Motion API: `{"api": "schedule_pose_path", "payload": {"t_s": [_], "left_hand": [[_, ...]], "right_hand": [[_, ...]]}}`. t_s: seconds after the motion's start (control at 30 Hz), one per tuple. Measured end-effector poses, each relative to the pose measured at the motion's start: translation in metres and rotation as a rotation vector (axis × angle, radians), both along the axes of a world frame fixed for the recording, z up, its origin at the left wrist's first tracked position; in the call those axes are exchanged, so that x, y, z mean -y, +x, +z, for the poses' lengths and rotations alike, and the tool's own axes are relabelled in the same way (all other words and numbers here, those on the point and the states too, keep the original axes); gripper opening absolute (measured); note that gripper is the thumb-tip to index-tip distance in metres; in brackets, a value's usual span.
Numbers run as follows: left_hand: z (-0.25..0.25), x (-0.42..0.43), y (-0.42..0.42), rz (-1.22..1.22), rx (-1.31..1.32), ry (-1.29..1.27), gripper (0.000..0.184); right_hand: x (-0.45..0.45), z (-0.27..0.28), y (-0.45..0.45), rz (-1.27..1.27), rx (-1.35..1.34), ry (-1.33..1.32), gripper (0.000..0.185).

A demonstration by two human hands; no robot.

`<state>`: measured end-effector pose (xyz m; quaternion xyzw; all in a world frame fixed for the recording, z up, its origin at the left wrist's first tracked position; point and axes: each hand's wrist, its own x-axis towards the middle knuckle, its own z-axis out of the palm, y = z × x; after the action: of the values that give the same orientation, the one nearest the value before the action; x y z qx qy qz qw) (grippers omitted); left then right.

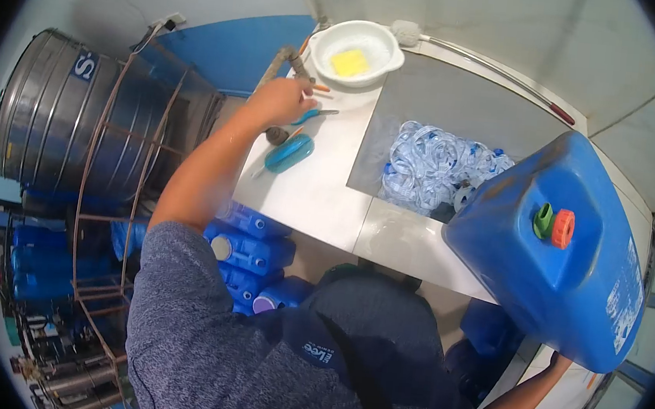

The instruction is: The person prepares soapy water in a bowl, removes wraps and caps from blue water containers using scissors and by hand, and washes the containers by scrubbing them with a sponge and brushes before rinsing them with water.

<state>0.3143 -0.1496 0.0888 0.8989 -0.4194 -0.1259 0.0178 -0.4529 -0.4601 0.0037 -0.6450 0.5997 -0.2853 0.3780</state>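
Note:
My left hand (pixel 278 102) is over the left part of the white counter, its fingers bent but apart. Its fingertips are beside an orange stick (pixel 321 88) and a blue-handled tool (pixel 306 116). Just below lies a teal bottle-shaped object (pixel 289 153). On the right, a large blue jug (pixel 524 187) with a green spout and an orange-red cap (pixel 563 229) leans over the sink edge. My right hand (pixel 560 363) grips its lower end; the fingers are mostly hidden behind it. White and blue coiled strips (pixel 432 163) lie in the grey sink (pixel 424 77).
A white basin (pixel 322 60) with a yellow sponge (pixel 349 62) stands at the counter's back. A long-handled brush (pixel 502 76) lies along the sink's rear edge. Several blue containers (pixel 249 251) are below the counter. A metal rack (pixel 88 183) and steel tank (pixel 40 109) stand left.

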Motion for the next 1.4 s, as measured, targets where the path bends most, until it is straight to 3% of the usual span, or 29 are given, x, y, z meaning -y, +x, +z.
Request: {"api": "schedule_pose_path", "payload": {"t_s": [0.1,0.17,0.33,0.43,0.53,0.57,0.63,0.7,0.73,0.8,0.87,0.93,1.0,1.07,1.13,1.17,1.23,1.3,1.4], "left_hand": [[-0.018,-0.037,-0.022,0.079,0.06,0.126,0.029],[-0.02,-0.063,-0.038,0.12,-0.057,0.311,0.026],[-0.073,-0.156,-0.048,0.274,0.175,0.035,0.026],[-0.117,-0.182,-0.039,0.292,0.075,-0.065,0.027],[-0.117,-0.188,-0.044,0.387,0.035,-0.047,0.025],[-0.092,-0.181,-0.058,0.363,0.075,0.081,0.025],[-0.098,-0.216,-0.035,0.315,0.094,0.009,0.023],[-0.067,-0.218,-0.039,0.346,-0.105,-0.269,0.015],[-0.042,-0.207,-0.045,0.319,-0.025,-0.133,0.014],[-0.055,-0.208,-0.047,0.208,-0.002,-0.16,0.029],[-0.152,-0.221,-0.053,0.007,0.417,-0.393,0.036],[-0.152,-0.189,-0.104,0.08,0.491,-0.236,0.035],[-0.156,-0.179,-0.104,0.124,0.415,-0.252,0.031],[-0.156,-0.193,-0.099,0.234,0.365,-0.251,0.028],[-0.157,-0.202,-0.083,0.182,0.217,-0.291,0.023],[-0.155,-0.212,-0.075,0.182,0.234,-0.244,0.022],[-0.134,-0.231,-0.067,0.285,0.16,-0.145,0.022],[-0.104,-0.24,-0.069,0.381,0.079,-0.059,0.022],[-0.044,-0.243,-0.081,0.339,0.054,0.108,0.021]], "right_hand": [[0.014,0.0,0.007,0.041,-0.009,0.011,0.053],[0.019,0.0,0.004,0.058,-0.025,0.013,0.054],[0.027,0.002,0.006,0.094,-0.044,0.022,0.055],[0.028,0.006,0.0,0.101,-0.06,0.02,0.056],[0.027,0.013,-0.004,0.133,-0.086,0.012,0.057],[0.027,0.016,-0.006,0.153,-0.102,0.01,0.057],[0.02,0.026,-0.009,0.197,-0.163,0.002,0.058],[0.013,0.037,-0.011,0.253,-0.23,0.006,0.059],[0.01,0.039,-0.012,0.28,-0.248,0.024,0.059],[0.008,0.037,-0.011,0.321,-0.247,0.052,0.06],[0.001,0.035,0.0,0.305,-0.197,0.014,0.06],[-0.007,0.042,0.011,0.252,-0.176,-0.024,0.061],[-0.008,0.027,-0.008,0.253,-0.193,0.041,0.061],[-0.002,-0.007,-0.05,0.204,-0.221,-0.054,0.061],[-0.022,0.01,-0.056,-0.094,-0.373,-0.208,0.06],[-0.04,0.042,-0.038,-0.275,-0.305,-0.26,0.058],[-0.032,0.049,-0.058,-0.476,-0.263,-0.582,0.045],[-0.037,0.08,-0.053,-0.607,-0.079,-0.951,0.02],[-0.08,0.145,0.028,-0.445,0.237,-1.271,0.013]]}}
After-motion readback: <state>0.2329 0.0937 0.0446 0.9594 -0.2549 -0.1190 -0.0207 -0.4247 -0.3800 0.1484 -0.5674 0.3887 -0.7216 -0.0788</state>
